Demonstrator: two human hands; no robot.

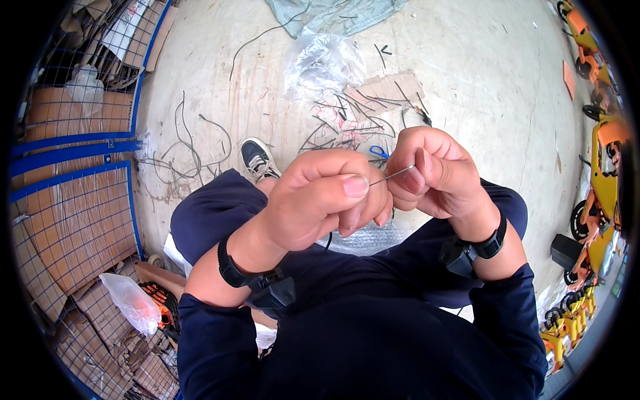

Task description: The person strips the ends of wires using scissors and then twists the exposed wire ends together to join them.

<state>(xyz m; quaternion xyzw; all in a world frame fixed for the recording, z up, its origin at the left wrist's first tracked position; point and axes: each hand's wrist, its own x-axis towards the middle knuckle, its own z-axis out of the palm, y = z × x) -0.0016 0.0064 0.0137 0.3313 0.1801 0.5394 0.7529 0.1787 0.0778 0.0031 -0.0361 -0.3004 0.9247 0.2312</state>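
My left hand (313, 197) is closed in a pinch on a thin grey wire (388, 177), thumb on top and fingers curled beneath. My right hand (440, 173), closed too, grips the wire's right end between thumb and fingers. The two hands are close together, raised over my lap. A dark cable (329, 241) hangs below my left hand; where it starts is hidden. Behind my hands on the floor lie blue-handled scissors (379, 151) and scattered black cable pieces (317, 140).
Blue mesh cages (137, 210) with cardboard line the left. Yellow-and-orange wheeled vehicles (600, 173) line the right, near a dark box (563, 250). Ahead lie clear plastic (323, 63), a teal sheet (333, 13), cardboard (393, 87) and loose cables (190, 150).
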